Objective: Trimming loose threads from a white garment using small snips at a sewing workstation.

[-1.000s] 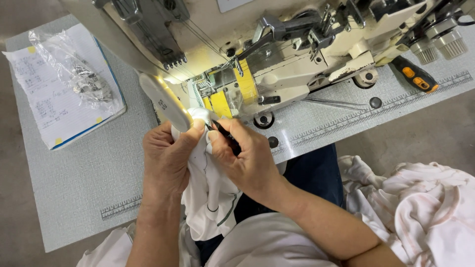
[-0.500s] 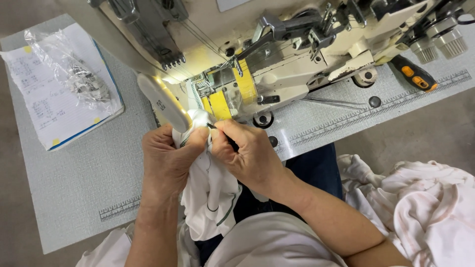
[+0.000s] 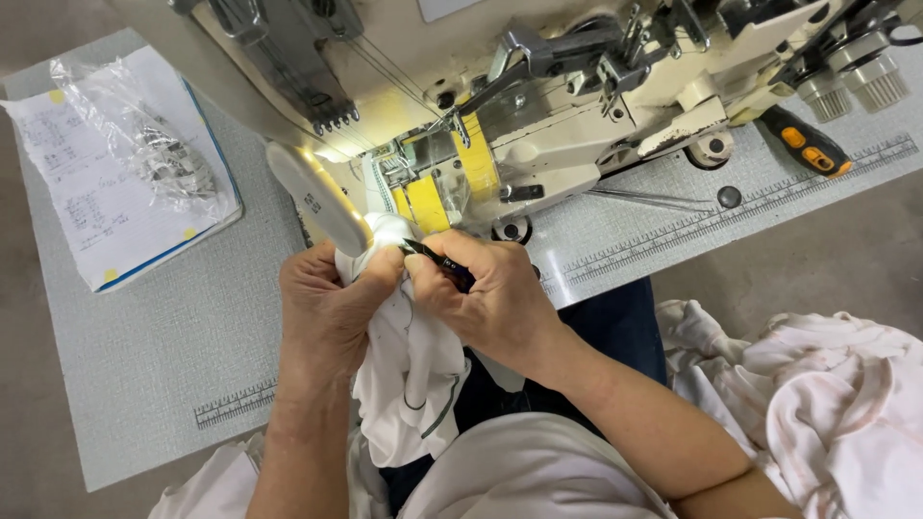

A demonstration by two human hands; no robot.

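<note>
Grey textured counter [image 3: 144, 356] under a cream industrial sewing machine [image 3: 538, 106], both my hands working at its lit needle area.

My left hand [image 3: 327, 317] is clenched on a bunch of white fabric [image 3: 409, 375], pinching it just under the machine's bright lamp. My right hand [image 3: 490, 298], touching the left, grips a thin black tool [image 3: 437, 259] with its tip at the fabric, right beside my left fingertips. The cloth hangs down from both hands toward my lap. Well left of my left hand lies a notebook [image 3: 96, 192] with a clear plastic bag [image 3: 159, 144] on it. Far right of my right hand sits a pile of pale garments [image 3: 827, 404].
</note>
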